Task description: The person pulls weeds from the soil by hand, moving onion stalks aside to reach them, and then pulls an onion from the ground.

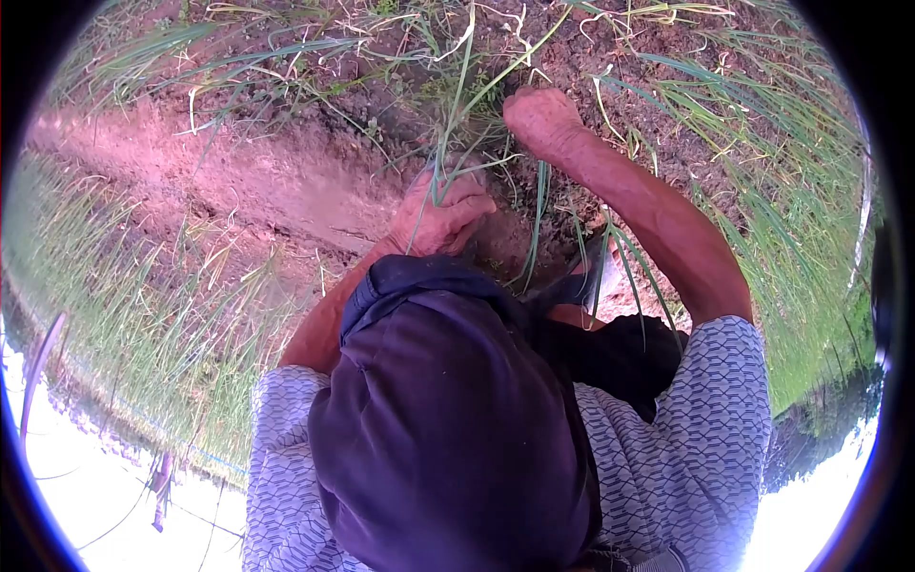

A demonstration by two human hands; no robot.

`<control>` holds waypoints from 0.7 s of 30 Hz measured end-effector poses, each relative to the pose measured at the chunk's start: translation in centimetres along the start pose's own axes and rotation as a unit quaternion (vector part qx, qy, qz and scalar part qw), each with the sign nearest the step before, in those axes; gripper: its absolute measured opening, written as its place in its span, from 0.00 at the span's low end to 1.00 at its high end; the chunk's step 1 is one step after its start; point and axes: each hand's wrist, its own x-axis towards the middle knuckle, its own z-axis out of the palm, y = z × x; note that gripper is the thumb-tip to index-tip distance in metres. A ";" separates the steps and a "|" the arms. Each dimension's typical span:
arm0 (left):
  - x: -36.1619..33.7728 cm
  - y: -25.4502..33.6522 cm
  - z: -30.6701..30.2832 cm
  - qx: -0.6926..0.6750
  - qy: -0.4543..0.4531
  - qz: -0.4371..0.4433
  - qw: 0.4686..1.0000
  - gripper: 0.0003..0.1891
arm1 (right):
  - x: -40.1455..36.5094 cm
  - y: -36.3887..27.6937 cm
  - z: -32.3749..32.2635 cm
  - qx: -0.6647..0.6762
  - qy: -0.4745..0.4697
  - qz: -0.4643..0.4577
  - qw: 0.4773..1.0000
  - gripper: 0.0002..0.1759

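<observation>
My left hand [440,212] is closed, low over the soil at the middle of the view. Long green onion-like leaves [465,91] pass over its back; whether the fingers grip anything is hidden. My right hand [541,120] is curled into a fist farther forward and to the right, close to the dark soil [572,48]. Its fingertips are turned down, and what they hold, if anything, cannot be seen. Between the hands grow small fine-leaved weeds [491,95]. More narrow leaves [541,205] hang beside my right forearm.
A bare earth furrow [276,186] runs along the left. Rows of thin green plants [762,124] stand on the right and more plants [143,315] on the left. A dark head covering [448,429] blocks the lower middle. Part of a foot [610,276] shows below my right forearm.
</observation>
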 end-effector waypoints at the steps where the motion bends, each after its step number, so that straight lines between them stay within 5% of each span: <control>1: 0.0 -0.1 0.1 -0.001 0.006 0.007 1.000 0.17 | 0.1 0.0 0.0 -0.007 0.000 0.001 1.000 0.09; 7: -0.1 0.0 0.4 0.001 0.023 -0.001 1.000 0.17 | 0.6 -0.1 -0.2 -0.016 -0.083 0.041 0.996 0.10; 10: -0.2 -0.1 0.4 0.008 0.019 0.001 1.000 0.17 | 1.1 3.4 0.2 -0.087 0.035 0.054 0.994 0.10; 13: 0.0 0.0 0.2 0.013 0.011 0.002 1.000 0.17 | 0.8 7.2 -4.8 0.074 -0.011 0.122 0.990 0.15; 16: 0.2 0.0 0.1 0.007 0.005 -0.001 1.000 0.17 | 0.2 8.3 -4.8 0.216 0.039 0.164 0.962 0.20; 21: 0.0 -0.2 0.3 0.001 0.009 -0.001 1.000 0.18 | 0.2 5.7 -2.8 0.216 -0.069 0.136 0.964 0.18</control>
